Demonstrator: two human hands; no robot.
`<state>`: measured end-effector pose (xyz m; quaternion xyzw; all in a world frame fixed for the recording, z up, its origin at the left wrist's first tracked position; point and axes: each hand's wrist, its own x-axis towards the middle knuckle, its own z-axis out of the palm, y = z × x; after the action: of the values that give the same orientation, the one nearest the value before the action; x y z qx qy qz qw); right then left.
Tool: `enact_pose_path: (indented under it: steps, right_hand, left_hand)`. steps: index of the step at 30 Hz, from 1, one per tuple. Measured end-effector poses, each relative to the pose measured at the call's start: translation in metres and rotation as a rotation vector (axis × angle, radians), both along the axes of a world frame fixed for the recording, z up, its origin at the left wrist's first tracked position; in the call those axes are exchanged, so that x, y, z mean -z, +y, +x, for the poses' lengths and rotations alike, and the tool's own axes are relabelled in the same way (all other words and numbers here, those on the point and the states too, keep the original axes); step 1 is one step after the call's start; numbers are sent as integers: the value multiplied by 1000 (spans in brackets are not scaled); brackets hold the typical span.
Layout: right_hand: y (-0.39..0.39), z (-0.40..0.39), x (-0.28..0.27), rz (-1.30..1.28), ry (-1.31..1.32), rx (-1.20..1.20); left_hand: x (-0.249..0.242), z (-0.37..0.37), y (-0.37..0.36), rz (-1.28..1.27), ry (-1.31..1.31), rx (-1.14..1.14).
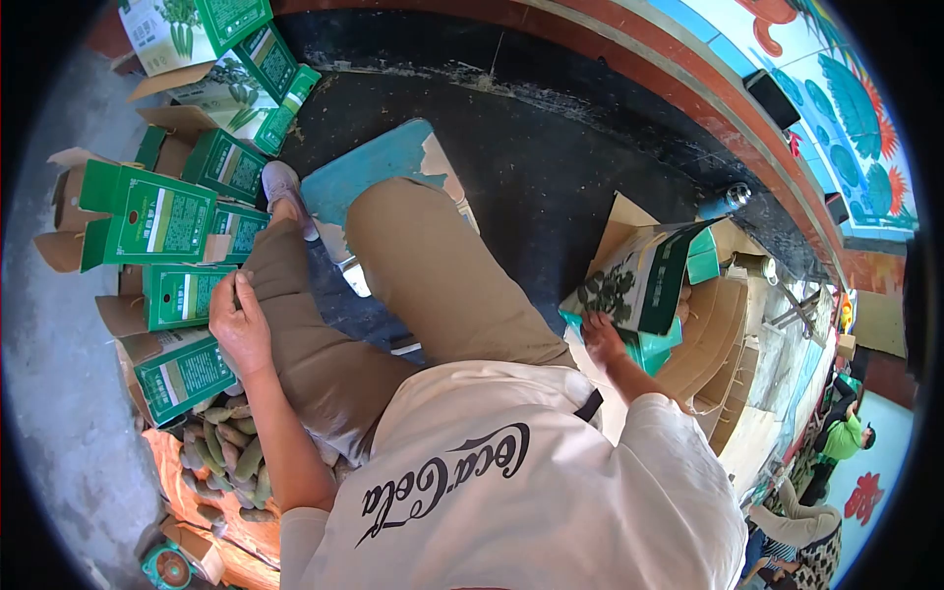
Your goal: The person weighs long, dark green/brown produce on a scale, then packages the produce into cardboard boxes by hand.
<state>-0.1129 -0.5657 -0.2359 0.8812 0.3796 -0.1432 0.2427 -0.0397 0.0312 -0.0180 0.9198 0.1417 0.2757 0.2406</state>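
Note:
My left hand (pixel 239 320) hovers by my left thigh, in front of the printed green cartons (pixel 162 218). Its fingers are curled in near the thumb; whatever may be between them is hidden. On the other side, my right hand (pixel 602 341) grips the lower edge of a green and white carton (pixel 637 278) printed with leafy vegetables. That carton is tilted, with a brown flap standing out at its far side. Below my left forearm lies a heap of long green and brownish vegetables (pixel 231 452).
More cartons (pixel 236 84) stack at the far left. A worn blue board (pixel 388 162) lies between my legs. Brown cardboard (pixel 708 329) leans at the right, near a metal flask (pixel 726 201). Other people (pixel 844 433) are at the far right. A green fan (pixel 167 567) stands lower left.

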Motion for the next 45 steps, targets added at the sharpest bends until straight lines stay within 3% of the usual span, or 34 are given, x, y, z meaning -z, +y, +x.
enact_pose_path:
  steps: [7,11,15,19,23,30,34,37,45]
  right_hand:
    - [-36,-98,1,-73,172,287]
    - [-26,-82,-2,-8,209,360]
    - [-9,-45,3,-132,407,510]
    - [7,-5,16,-20,371,673]
    - [45,60,-16,395,233,852]
    - [120,168,-88,972,-180,591]
    - [154,199,-142,1144,-324,511]
    - [170,213,-170,1297,-267,569]
    - [203,220,-244,1504,-280,400]
  left_hand:
    - [-1,-2,-1,32,-8,-3]
    - [2,-2,-1,46,-61,-10]
    - [-1,-3,-6,71,-118,-42]
    - [-1,-6,-5,92,-139,-51]
    - [5,-11,1,91,-196,-58]
    - [3,-14,0,54,-277,-113]
    - [-2,-12,-8,29,-305,-99]
    - [-6,-10,-11,23,-341,-53]
    - [-2,0,-10,-1,-433,-35]
